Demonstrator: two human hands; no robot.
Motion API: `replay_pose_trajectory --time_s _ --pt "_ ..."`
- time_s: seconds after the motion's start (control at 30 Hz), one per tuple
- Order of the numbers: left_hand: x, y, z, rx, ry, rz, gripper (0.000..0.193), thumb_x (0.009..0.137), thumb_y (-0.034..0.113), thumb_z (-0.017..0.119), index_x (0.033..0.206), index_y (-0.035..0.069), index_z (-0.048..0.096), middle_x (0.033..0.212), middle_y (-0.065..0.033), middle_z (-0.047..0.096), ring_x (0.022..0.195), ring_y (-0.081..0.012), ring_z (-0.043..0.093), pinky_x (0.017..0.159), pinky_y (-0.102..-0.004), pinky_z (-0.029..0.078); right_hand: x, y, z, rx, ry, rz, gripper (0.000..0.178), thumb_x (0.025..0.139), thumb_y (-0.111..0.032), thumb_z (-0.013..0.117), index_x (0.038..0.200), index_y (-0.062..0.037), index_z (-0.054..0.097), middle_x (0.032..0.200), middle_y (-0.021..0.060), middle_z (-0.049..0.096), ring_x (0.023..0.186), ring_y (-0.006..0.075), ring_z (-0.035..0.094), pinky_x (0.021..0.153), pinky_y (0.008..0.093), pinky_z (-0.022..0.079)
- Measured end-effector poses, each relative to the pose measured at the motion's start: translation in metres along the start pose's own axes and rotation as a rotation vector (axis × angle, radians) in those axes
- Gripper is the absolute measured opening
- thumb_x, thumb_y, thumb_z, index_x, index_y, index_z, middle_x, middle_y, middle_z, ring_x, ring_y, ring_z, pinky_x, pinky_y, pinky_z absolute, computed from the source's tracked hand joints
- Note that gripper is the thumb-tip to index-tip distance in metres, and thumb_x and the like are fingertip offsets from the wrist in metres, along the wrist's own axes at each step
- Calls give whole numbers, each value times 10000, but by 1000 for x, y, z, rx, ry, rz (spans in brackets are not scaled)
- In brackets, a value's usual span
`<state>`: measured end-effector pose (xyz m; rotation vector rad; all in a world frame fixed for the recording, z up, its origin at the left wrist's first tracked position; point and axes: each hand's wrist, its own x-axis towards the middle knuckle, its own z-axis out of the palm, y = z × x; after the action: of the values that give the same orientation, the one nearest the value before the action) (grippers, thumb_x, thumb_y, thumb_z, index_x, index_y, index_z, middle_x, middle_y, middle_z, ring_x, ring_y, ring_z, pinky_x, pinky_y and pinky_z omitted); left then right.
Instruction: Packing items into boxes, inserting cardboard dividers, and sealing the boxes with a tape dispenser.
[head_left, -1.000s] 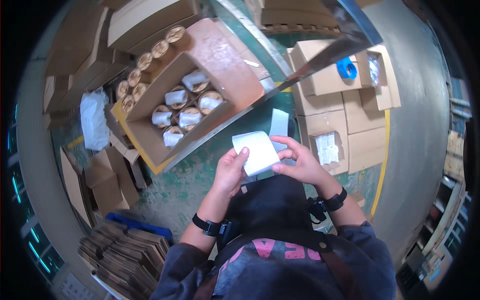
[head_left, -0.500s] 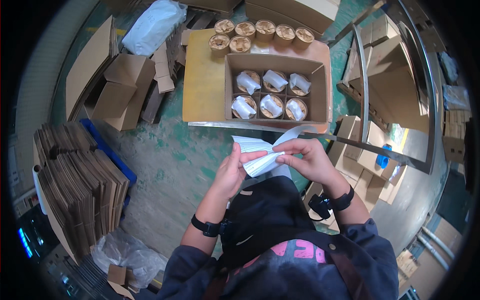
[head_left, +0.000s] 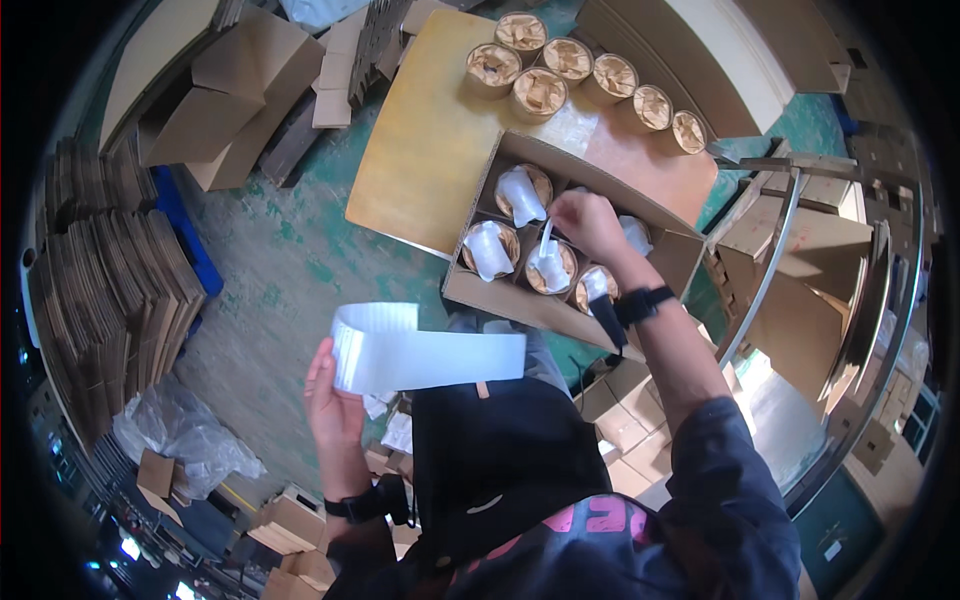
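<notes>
White paper strip [head_left: 455, 360] was gripped at its curled end by left hand [head_left: 335, 400], loose end stretched rightward above black apron [head_left: 500, 440]; small white slip [head_left: 546, 240] was pinched between fingertips of right hand [head_left: 592, 225], held over open cardboard box [head_left: 520, 306]; white packets [head_left: 489, 250] were set on paper-stuffed tubs [head_left: 541, 184] inside; seven more such tubs [head_left: 540, 92] were grouped beyond box on table [head_left: 410, 150]; flattened cartons [head_left: 130, 300] were stacked at left

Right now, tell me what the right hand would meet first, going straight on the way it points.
The right hand would probably first meet the white packet in the upper-left compartment, as pictured, of the carton; depth is unclear, so it might pass above.
</notes>
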<state>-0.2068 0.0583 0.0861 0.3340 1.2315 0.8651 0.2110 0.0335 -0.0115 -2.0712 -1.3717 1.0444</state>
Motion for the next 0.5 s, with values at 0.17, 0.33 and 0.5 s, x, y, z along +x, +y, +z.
replay_pose_trajectory --time_s 0.17,0.33,0.5 --pt "23 3 5 30 67 0 342 886 39 545 1212 -62 515 1180 -203 573 1084 -275 574 975 -427 445 94 69 61 -207 -75 91 308 713 -58 674 1016 -58 620 848 174 654 839 331 635 759 402 504" --pt "42 -18 -2 23 31 -52 365 836 -35 590 1197 -41 540 1177 -176 581 1067 -255 581 958 -409 455 78 65 101 -154 179 167 617 691 -78 739 1240 -99 458 1090 172 569 966 370 578 809 421 484" --pt "65 -39 49 92 -15 -83 454 791 -119 586 1228 -11 526 1145 -148 593 1031 -217 590 914 -361 478 71 68 94 -306 251 38 619 643 -151 801 1183 -70 509 1088 173 527 921 343 549 798 406 472"
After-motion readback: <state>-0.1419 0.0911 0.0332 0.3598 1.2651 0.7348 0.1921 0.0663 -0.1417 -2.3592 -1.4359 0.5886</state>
